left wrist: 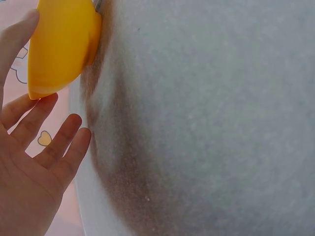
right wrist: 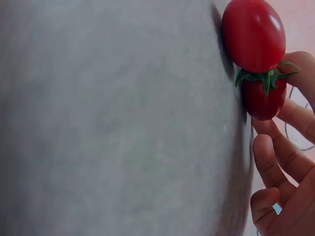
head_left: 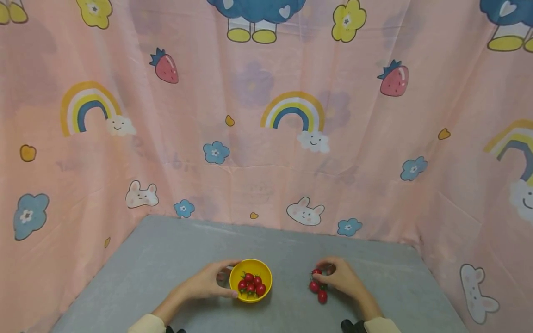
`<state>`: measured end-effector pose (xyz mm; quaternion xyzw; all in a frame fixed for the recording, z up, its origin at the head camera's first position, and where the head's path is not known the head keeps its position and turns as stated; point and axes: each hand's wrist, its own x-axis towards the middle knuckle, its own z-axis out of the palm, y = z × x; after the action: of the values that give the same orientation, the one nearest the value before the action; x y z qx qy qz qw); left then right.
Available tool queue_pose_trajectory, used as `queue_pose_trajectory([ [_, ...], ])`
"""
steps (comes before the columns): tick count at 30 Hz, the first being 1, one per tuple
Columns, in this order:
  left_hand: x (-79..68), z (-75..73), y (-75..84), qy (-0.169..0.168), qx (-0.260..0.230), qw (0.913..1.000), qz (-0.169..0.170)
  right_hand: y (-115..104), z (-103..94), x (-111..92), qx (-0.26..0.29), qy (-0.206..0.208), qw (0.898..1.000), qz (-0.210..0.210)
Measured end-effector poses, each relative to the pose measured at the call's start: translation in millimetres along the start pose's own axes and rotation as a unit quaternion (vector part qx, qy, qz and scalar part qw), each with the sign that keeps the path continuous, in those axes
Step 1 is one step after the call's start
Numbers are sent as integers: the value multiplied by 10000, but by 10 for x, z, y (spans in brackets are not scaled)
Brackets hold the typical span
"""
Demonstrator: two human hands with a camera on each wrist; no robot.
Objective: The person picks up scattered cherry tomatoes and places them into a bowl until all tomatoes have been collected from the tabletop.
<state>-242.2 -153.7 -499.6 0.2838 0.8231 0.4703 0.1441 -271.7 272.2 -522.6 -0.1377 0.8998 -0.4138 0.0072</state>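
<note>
A yellow bowl [head_left: 250,265] sits on the grey table with several red cherry tomatoes [head_left: 260,290] inside, some showing green stems. My left hand [head_left: 210,280] holds the bowl from its left side, thumb on the near rim and fingertips at the far one; the left wrist view shows the bowl's outer wall [left wrist: 61,44] between thumb and fingers. To the right of the bowl, my right hand [head_left: 342,278] pinches a cherry tomato [head_left: 317,272] between thumb and fingers. Two more tomatoes, one in the middle [head_left: 314,287] and one nearest me [head_left: 322,297], lie on the table beside it.
The grey table [head_left: 291,249] runs back to a pink printed curtain [head_left: 250,185] that hangs behind it and along both sides. Pale sleeves [head_left: 147,323] and dark wrist straps [head_left: 351,326] show at the bottom edge.
</note>
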Motion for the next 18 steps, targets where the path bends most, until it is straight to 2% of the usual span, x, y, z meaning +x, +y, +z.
queue_pose_trajectory([
  [7,-1,-7,36,20,1,10000,-53,-2,-5,39,-203,-204,9994,-208],
  [18,7,-7,29,15,30,10000,-28,19,-22,41,168,-141,9989,-415],
])
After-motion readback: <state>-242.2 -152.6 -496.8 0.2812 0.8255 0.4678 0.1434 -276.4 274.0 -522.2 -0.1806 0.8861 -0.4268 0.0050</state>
